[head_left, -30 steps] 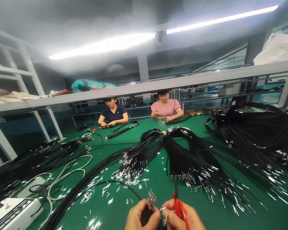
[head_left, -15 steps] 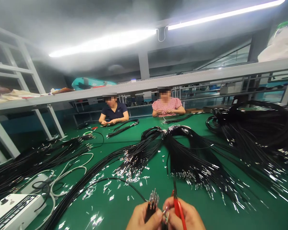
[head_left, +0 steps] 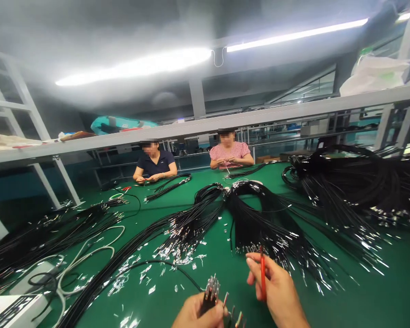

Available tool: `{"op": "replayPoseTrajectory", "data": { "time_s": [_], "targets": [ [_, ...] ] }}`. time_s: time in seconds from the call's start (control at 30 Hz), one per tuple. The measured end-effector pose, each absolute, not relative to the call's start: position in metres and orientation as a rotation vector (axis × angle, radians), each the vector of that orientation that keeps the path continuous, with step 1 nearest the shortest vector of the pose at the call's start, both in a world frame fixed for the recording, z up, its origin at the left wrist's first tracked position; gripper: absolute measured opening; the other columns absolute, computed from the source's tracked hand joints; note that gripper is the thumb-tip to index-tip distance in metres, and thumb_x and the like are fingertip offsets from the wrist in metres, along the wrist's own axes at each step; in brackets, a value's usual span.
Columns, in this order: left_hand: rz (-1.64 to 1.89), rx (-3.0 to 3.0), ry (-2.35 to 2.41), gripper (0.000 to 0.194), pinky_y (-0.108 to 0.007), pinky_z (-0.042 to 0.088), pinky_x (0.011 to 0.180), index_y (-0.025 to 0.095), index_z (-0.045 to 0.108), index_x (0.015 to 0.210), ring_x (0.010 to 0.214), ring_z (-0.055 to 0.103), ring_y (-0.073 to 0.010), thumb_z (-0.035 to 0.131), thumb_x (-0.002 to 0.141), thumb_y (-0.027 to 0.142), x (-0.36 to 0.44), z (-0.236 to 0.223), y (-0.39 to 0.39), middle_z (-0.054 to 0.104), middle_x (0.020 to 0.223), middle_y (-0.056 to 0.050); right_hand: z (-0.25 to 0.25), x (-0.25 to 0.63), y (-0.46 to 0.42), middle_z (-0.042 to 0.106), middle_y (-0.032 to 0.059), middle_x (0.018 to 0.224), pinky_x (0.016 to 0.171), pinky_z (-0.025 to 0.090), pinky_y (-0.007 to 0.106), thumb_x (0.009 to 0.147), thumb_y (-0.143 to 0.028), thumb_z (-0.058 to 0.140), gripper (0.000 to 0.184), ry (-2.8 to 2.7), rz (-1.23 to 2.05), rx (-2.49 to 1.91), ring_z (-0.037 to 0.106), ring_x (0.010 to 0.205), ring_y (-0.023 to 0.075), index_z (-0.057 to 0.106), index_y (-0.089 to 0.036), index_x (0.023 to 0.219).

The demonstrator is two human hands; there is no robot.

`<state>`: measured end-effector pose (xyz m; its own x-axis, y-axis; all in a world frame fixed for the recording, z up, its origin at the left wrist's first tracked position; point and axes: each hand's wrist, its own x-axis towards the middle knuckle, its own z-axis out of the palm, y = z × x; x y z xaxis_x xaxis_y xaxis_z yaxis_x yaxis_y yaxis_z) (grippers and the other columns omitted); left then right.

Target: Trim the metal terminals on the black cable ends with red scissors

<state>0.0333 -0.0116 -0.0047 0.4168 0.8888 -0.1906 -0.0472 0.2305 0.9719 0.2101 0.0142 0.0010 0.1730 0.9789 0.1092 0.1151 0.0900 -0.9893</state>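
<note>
My left hand (head_left: 203,312), at the bottom centre, is closed around a bundle of black cables (head_left: 210,294) with bare silvery ends pointing up. Beside its thumb, a few stripped ends with coloured wires (head_left: 238,319) stick out. My right hand (head_left: 276,284) is raised to the right, apart from the left one. It grips a slim red-handled tool (head_left: 263,278) with a dark tip; its exact kind I cannot make out. Just beyond the right hand lies a large bunch of black cables (head_left: 249,223) with shiny ends.
Smaller cable bunches (head_left: 187,218) and bright scraps (head_left: 152,289) lie on the green table (head_left: 177,314). A white box (head_left: 17,312) and a pale cord (head_left: 84,259) are at left. Two people (head_left: 155,166) sit opposite, below a long shelf (head_left: 177,130). More cables (head_left: 355,182) are heaped at right.
My right hand has moved up and right, away from the left hand, carrying the red-handled tool. The left hand still holds the cables. The view has shifted slightly right.
</note>
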Motion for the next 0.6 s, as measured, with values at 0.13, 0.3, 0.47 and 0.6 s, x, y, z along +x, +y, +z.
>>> {"op": "replayPoseTrajectory", "data": {
  "time_s": [0.13,0.3,0.47,0.6],
  "targets": [
    [0.852,1.256,1.014,0.043,-0.019,0.027,0.045,0.016,0.047,0.068,0.041,0.041,-0.0056,0.062,0.06,0.055,0.029,-0.008,-0.009,0.051,0.046,0.003,-0.006,0.197,0.008,0.052,-0.0052,0.04,0.03,0.026,0.019,0.073,-0.049,0.05,0.039,-1.287,1.251,-1.22,0.038,0.025,0.0069,0.055,-0.013,0.087],
    [0.893,1.241,1.152,0.047,-0.019,0.029,0.041,0.018,0.042,0.068,0.038,0.042,-0.0055,0.06,0.057,0.06,0.031,-0.006,-0.011,0.054,0.047,0.003,-0.017,0.194,0.007,0.052,-0.0052,0.04,0.029,0.028,0.018,0.072,-0.05,0.051,0.039,-1.353,1.142,-1.304,0.04,0.027,0.0076,0.055,-0.015,0.088],
    [0.987,1.247,1.166,0.044,-0.021,0.034,0.043,0.018,0.044,0.067,0.04,0.046,-0.0075,0.063,0.057,0.056,0.034,-0.005,-0.015,0.056,0.05,0.001,-0.006,0.191,0.003,0.05,-0.0051,0.036,0.027,0.022,0.016,0.068,-0.052,0.053,0.038,-1.32,1.529,-1.226,0.036,0.024,0.0048,0.055,-0.015,0.071],
    [1.002,1.267,1.157,0.039,-0.023,0.037,0.048,0.015,0.051,0.068,0.046,0.048,-0.0101,0.066,0.057,0.049,0.036,-0.011,-0.015,0.054,0.054,0.002,0.003,0.187,-0.005,0.049,-0.0058,0.038,0.029,0.023,0.014,0.063,-0.05,0.06,0.039,-1.255,1.716,-1.128,0.038,0.027,0.0037,0.058,-0.013,0.074]
  ]
}}
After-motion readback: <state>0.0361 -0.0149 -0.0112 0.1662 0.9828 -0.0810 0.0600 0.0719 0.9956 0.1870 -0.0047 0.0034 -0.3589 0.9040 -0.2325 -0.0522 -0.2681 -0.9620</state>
